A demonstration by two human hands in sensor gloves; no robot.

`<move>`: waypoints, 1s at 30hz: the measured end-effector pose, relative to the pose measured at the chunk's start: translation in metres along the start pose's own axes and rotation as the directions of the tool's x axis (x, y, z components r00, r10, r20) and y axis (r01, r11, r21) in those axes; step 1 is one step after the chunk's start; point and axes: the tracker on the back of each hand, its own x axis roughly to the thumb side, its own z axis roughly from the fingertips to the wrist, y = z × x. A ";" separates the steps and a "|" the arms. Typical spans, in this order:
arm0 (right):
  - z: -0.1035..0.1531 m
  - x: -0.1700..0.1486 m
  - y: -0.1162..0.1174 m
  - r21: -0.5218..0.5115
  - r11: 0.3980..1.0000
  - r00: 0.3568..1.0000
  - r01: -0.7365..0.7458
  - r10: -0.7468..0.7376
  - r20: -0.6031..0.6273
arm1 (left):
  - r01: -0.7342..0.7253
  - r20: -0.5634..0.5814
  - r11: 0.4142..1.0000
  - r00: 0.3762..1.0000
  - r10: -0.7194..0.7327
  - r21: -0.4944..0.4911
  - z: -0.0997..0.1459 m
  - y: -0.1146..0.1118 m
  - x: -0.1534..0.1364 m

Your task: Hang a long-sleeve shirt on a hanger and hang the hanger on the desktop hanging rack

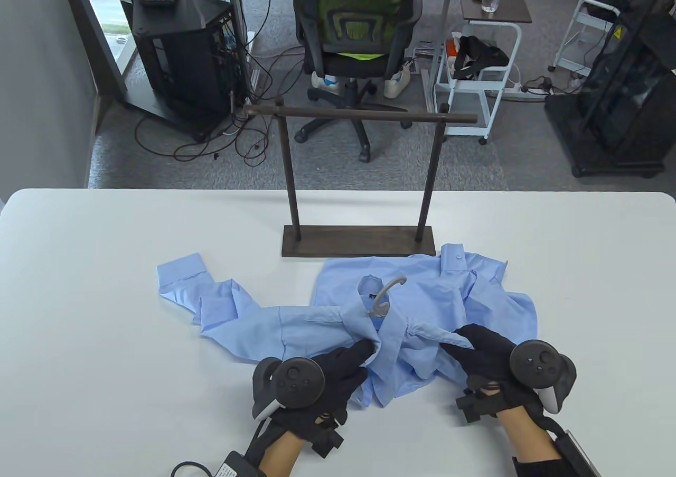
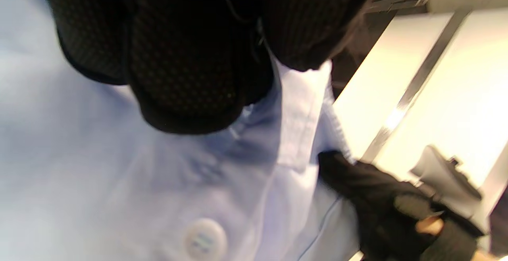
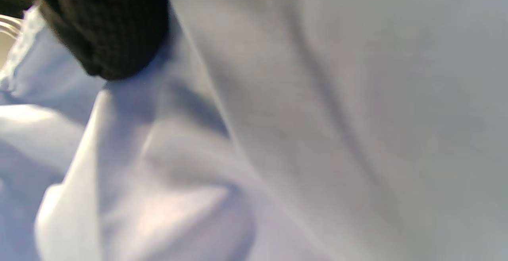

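A light blue long-sleeve shirt (image 1: 422, 297) lies crumpled on the white table (image 1: 105, 339), one sleeve stretched out to the left. The grey hook of a hanger (image 1: 387, 288) sticks out at the collar; the rest of the hanger is hidden under the cloth. My left hand (image 1: 367, 351) pinches the shirt's front edge just below the collar. In the left wrist view its fingers (image 2: 186, 94) bunch over the button strip, near a white button (image 2: 205, 239). My right hand (image 1: 448, 346) holds the opposite front edge. A right fingertip (image 3: 107, 27) presses on the cloth. The dark wooden rack (image 1: 359, 240) stands behind the shirt.
The rack's crossbar (image 1: 359, 113) runs high above its base, with nothing on it. The shirt's far edge touches the rack base. Beyond the table's far edge are an office chair (image 1: 359, 33) and carts on the floor.
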 end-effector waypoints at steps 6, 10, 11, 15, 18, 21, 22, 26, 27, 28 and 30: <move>-0.001 -0.007 -0.001 -0.007 0.999 0.999 0.050 -0.050 0.001 | 0.087 0.080 0.985 0.992 -0.100 0.149 0.013 0.041 0.007; -0.002 -0.007 -0.004 -0.008 0.999 0.998 0.053 -0.053 0.019 | 0.183 0.043 0.769 0.964 -0.263 0.612 0.043 0.076 0.017; -0.002 -0.007 -0.004 0.000 0.999 0.999 0.047 -0.047 0.023 | 0.283 -0.014 0.716 0.934 -0.356 0.638 0.047 0.078 0.016; -0.003 -0.002 -0.003 0.056 0.998 0.997 0.037 -0.040 0.062 | 0.446 -0.123 0.743 0.885 -0.448 0.500 0.037 0.072 -0.007; -0.003 0.002 -0.003 0.090 0.995 0.995 0.034 -0.042 0.088 | 0.266 -0.085 0.897 0.964 -0.252 0.353 0.024 0.053 -0.028; -0.003 0.006 -0.007 0.068 0.997 0.995 -0.018 0.012 0.094 | 0.175 -0.061 0.966 0.984 -0.167 0.189 0.015 0.044 -0.031; -0.003 0.007 -0.008 0.072 0.997 0.994 -0.037 0.029 0.104 | 0.188 -0.059 0.961 0.982 -0.180 0.205 0.014 0.042 -0.030; -0.005 0.015 -0.019 0.111 0.993 0.997 -0.036 0.028 0.074 | 0.269 -0.067 0.881 0.962 -0.265 0.389 0.011 0.051 -0.020; -0.005 0.017 -0.023 0.112 0.993 0.997 -0.035 0.027 0.071 | 0.280 -0.068 0.870 0.959 -0.277 0.405 0.010 0.054 -0.019; -0.004 0.020 -0.031 0.103 0.993 0.997 -0.050 0.044 0.065 | 0.292 -0.077 0.851 0.955 -0.288 0.436 0.008 0.060 -0.019; -0.002 0.025 -0.047 0.066 0.994 0.995 -0.091 0.088 0.051 | 0.278 -0.087 0.842 0.959 -0.269 0.463 0.004 0.069 -0.019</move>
